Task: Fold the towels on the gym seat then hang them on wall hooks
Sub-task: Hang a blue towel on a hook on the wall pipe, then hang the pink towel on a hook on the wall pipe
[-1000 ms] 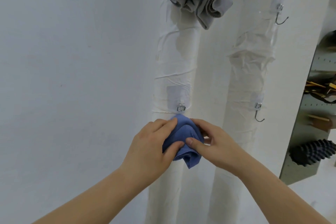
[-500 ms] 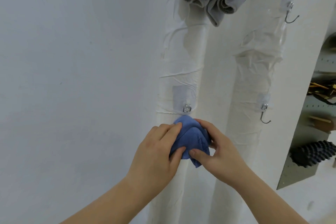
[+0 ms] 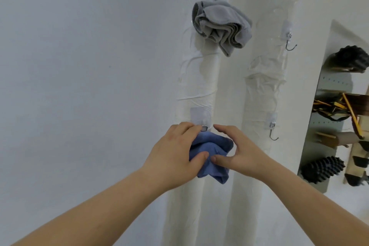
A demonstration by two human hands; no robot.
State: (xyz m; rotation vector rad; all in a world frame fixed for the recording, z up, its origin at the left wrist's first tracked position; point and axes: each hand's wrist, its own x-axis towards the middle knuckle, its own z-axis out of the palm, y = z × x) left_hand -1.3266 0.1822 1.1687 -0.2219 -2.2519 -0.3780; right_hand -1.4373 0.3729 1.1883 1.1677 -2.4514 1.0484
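Head view: on the left wrapped pipe [image 3: 199, 86], under the grey towel [image 3: 219, 26], left hand [image 3: 175, 154] and right hand [image 3: 243, 150] pinch the bunched blue towel [image 3: 211, 152] just below a hook [image 3: 204, 128]. A fold should seat over it before either grip loosens.

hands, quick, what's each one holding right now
Left hand: grips the blue towel, thumb in front.
Right hand: grips the same towel, fingers curled round its far side.

blue towel [image 3: 211, 150]: soft matt cloth | grey towel [image 3: 221, 26]: ribbed cloth | hook [image 3: 272, 131]: shiny metal
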